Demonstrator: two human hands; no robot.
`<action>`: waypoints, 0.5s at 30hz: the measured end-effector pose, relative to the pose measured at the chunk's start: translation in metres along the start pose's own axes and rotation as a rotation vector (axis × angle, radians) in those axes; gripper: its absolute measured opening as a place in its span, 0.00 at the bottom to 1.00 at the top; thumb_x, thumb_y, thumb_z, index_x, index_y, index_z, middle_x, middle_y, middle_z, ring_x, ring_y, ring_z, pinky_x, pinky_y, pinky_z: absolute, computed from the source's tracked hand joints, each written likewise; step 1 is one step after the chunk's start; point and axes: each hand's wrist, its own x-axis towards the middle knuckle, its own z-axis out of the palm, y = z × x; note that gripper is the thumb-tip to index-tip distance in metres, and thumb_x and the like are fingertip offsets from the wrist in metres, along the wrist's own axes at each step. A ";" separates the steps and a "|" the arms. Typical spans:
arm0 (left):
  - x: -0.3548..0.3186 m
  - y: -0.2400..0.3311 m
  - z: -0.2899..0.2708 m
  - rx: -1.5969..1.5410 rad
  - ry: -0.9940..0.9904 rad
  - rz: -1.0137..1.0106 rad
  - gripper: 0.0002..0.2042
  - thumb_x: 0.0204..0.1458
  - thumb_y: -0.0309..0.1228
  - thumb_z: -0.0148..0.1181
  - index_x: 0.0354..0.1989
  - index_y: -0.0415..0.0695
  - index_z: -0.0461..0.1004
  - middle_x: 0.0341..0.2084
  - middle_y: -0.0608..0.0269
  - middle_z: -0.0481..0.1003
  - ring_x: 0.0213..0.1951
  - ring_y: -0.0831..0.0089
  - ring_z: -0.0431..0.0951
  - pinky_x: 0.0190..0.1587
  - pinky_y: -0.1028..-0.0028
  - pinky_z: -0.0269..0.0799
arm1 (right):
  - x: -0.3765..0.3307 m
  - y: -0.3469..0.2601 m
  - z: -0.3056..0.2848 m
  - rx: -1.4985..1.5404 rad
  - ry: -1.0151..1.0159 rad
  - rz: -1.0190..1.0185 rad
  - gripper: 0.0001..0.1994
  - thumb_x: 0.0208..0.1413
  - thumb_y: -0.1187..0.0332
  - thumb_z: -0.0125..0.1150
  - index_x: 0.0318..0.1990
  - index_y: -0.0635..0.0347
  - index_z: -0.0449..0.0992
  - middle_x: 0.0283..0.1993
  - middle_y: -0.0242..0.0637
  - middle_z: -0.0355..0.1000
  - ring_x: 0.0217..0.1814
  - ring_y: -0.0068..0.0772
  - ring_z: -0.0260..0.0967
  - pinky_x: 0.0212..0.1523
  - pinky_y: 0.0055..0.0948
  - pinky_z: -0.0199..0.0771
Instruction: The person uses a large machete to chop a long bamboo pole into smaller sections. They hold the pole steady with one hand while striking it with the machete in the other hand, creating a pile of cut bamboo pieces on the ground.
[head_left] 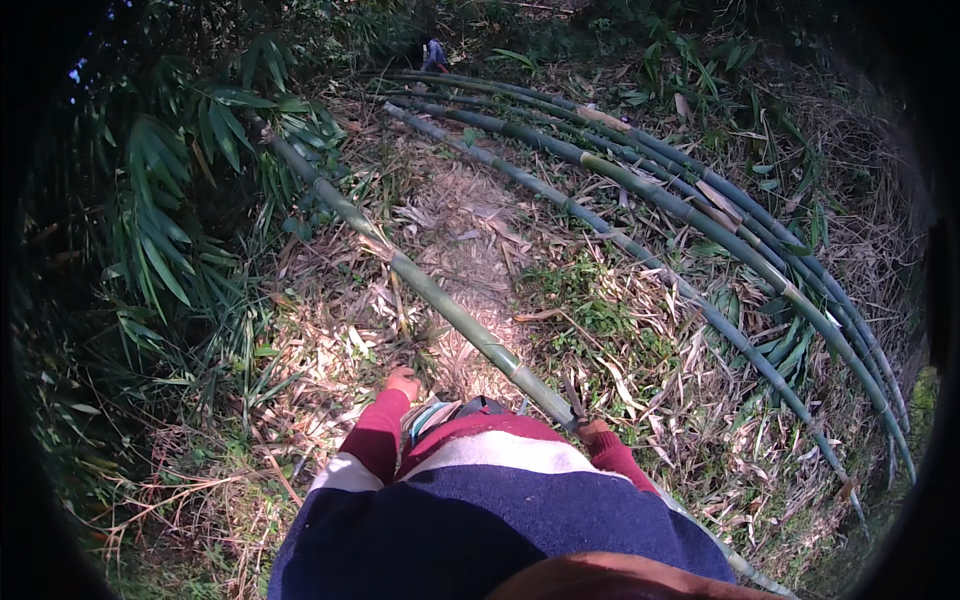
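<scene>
A long green bamboo pole [450,308] slants from the leaves at the upper left down past my right side. My right hand [592,430] is beside the pole, closed on a knife with a dark blade [572,396] that points up and away from me. Part of its handle is hidden in the hand. On the other side of the pole, my left hand [403,381] hangs near my waist with its fingers loosely apart. Nothing shows in it. A pale, broken patch [376,246] marks the pole farther off.
Several cut bamboo poles [690,212] lie curving along the right. Leafy bamboo [155,215] crowds the left side. Dry leaves and husks [470,225] cover the ground, with low green plants [590,315] among them. Far ahead is a small blue-grey shape [433,55], too small to make out.
</scene>
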 end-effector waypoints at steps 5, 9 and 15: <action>-0.006 -0.005 0.014 0.003 -0.117 -0.003 0.22 0.49 0.29 0.67 0.54 0.41 0.75 0.34 0.55 0.82 0.37 0.66 0.81 0.45 0.67 0.77 | 0.002 0.002 0.009 -0.057 0.061 -0.109 0.29 0.60 0.45 0.52 0.46 0.68 0.80 0.38 0.52 0.80 0.43 0.45 0.80 0.43 0.40 0.76; -0.006 0.102 -0.045 -0.290 0.098 0.385 0.31 0.48 0.29 0.70 0.62 0.46 0.67 0.41 0.55 0.80 0.45 0.63 0.80 0.53 0.63 0.74 | 0.004 0.006 0.008 -0.010 0.057 -0.020 0.30 0.55 0.44 0.59 0.45 0.68 0.81 0.39 0.50 0.80 0.42 0.41 0.80 0.42 0.39 0.77; -0.183 0.414 -0.272 -0.335 0.529 1.599 0.42 0.51 0.41 0.69 0.71 0.40 0.54 0.56 0.45 0.73 0.60 0.58 0.72 0.66 0.59 0.61 | 0.027 0.019 0.009 0.048 -0.004 0.018 0.31 0.50 0.43 0.64 0.44 0.70 0.81 0.37 0.50 0.81 0.40 0.41 0.81 0.38 0.38 0.80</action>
